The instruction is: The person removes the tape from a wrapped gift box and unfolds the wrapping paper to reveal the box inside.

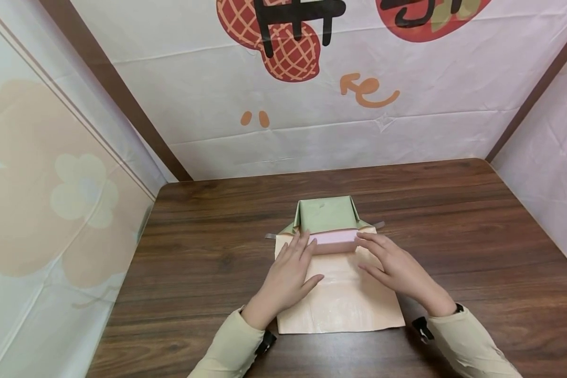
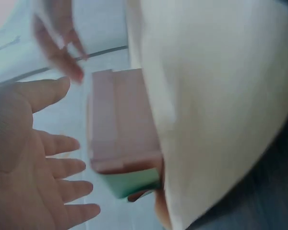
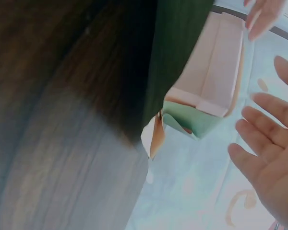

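A pink box (image 1: 333,242) lies on a sheet of wrapping paper (image 1: 340,304), pale peach inside and green outside. The paper's far part is folded over the box, its green side (image 1: 328,212) showing and its side edges creased inward. My left hand (image 1: 285,275) lies at the box's left end, fingers straight and fingertips right at its edge. At the other end my right hand (image 1: 397,265) has extended fingers by the box's corner, thumb apart. Both wrist views show spread fingers, the left hand (image 2: 29,158) and the right hand (image 3: 273,148), beside the pink box (image 2: 127,115).
Thin clear tape strips, a left one (image 1: 270,236) and a right one (image 1: 380,224), stick out beside the green folds. Below is a dark wooden table (image 1: 193,262). A printed cloth (image 1: 312,126) hangs behind it, with more cloth at both sides.
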Demonstrator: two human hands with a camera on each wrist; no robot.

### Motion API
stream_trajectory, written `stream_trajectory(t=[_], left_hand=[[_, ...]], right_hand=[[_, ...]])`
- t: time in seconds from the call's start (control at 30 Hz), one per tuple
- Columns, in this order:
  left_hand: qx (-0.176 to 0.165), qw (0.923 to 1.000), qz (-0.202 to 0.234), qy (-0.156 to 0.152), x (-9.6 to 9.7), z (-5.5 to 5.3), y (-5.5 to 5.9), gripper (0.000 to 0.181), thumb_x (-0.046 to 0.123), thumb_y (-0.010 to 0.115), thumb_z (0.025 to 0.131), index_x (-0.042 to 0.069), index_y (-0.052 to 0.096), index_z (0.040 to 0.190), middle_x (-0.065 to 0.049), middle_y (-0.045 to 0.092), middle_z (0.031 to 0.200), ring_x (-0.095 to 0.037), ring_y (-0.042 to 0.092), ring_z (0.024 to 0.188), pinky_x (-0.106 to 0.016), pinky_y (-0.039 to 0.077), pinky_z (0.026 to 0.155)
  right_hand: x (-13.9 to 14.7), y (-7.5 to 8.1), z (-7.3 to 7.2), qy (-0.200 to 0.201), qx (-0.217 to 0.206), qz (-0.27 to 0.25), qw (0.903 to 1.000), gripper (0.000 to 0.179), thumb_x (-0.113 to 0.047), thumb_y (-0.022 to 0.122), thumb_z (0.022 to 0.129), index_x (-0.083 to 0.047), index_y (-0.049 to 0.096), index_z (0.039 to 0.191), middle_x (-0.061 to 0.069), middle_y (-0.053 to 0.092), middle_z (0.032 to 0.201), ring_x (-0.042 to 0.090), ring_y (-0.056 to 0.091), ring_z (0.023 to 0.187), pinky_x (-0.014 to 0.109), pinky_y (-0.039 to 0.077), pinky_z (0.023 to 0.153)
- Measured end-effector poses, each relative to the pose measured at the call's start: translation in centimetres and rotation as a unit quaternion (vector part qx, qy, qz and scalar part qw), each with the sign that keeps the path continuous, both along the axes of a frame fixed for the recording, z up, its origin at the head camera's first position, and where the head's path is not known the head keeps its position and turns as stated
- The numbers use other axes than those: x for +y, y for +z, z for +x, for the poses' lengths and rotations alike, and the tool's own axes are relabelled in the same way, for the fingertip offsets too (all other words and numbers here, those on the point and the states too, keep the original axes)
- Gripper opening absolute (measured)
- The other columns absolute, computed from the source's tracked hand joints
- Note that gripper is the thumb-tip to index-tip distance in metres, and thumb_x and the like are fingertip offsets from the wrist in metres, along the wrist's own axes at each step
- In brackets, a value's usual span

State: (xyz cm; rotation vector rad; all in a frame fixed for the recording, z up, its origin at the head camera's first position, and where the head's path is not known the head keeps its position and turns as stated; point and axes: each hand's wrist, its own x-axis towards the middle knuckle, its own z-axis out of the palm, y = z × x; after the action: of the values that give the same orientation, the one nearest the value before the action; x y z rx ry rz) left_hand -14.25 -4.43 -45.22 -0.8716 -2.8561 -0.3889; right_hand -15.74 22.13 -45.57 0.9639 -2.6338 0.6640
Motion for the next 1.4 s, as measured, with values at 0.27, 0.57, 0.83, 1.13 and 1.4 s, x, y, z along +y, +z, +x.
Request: stream_trajectory(t=[0.27,0.57,0.83,1.13,1.4], left_hand=[[0.019,0.9979,-0.055,0.029,1.2,-0.7,-1.0,0.069,0.046,0.057,0.091,0.003,0.039,0.142,-0.016,0.026,0.152,-0.035,0.022,0.14,-0.05,0.025,0.109],[0.074,0.996,-0.049,0.005,1.5,-0.5,-0.6,0.064,0.043,0.057,0.091,0.0,0.045,0.137,-0.019,0.029,0.15,-0.033,0.028,0.137,-0.046,0.025,0.11],[0.089,0.9956,-0.003,-0.03,1.8,-0.2,-0.9,0.054,0.038,0.06,0.09,-0.001,0.051,0.128,-0.019,0.043,0.137,-0.028,0.043,0.126,-0.033,0.033,0.106],[0.076,0.9968,0.02,0.012,1.8,-1.0,-1.0,0.063,0.041,0.054,0.093,-0.006,0.046,0.133,-0.02,0.043,0.138,-0.03,0.042,0.127,-0.035,0.036,0.104],[0.073,0.9948,0.065,0.028,1.4,-2.0,-0.4,0.054,0.038,0.055,0.094,-0.005,0.053,0.128,-0.02,0.046,0.135,-0.032,0.045,0.125,-0.039,0.042,0.099]], right_hand=[[-1.7,-1.0,-1.9,0.013,0.046,0.027,0.9985,0.049,-0.018,0.073,0.081,0.001,0.058,0.123,0.016,0.053,0.128,0.033,0.05,0.117,0.049,0.046,0.09],[-2.3,-1.5,-2.2,0.02,0.098,0.015,0.9948,0.045,-0.018,0.074,0.078,0.003,0.061,0.116,0.018,0.055,0.121,0.034,0.053,0.112,0.048,0.045,0.092],[-2.7,-1.5,-2.1,0.012,0.098,0.017,0.995,0.047,-0.02,0.074,0.079,0.003,0.061,0.117,0.017,0.056,0.122,0.033,0.055,0.111,0.047,0.046,0.089],[-2.8,-1.5,-2.4,-0.005,0.082,0.022,0.9964,0.045,-0.027,0.068,0.086,0.002,0.06,0.12,0.017,0.055,0.124,0.034,0.053,0.114,0.048,0.046,0.09],[-2.5,-0.2,-3.8,-0.029,0.043,0.032,0.9982,0.045,-0.027,0.065,0.089,0.002,0.059,0.123,0.02,0.051,0.13,0.036,0.049,0.119,0.05,0.046,0.09]])
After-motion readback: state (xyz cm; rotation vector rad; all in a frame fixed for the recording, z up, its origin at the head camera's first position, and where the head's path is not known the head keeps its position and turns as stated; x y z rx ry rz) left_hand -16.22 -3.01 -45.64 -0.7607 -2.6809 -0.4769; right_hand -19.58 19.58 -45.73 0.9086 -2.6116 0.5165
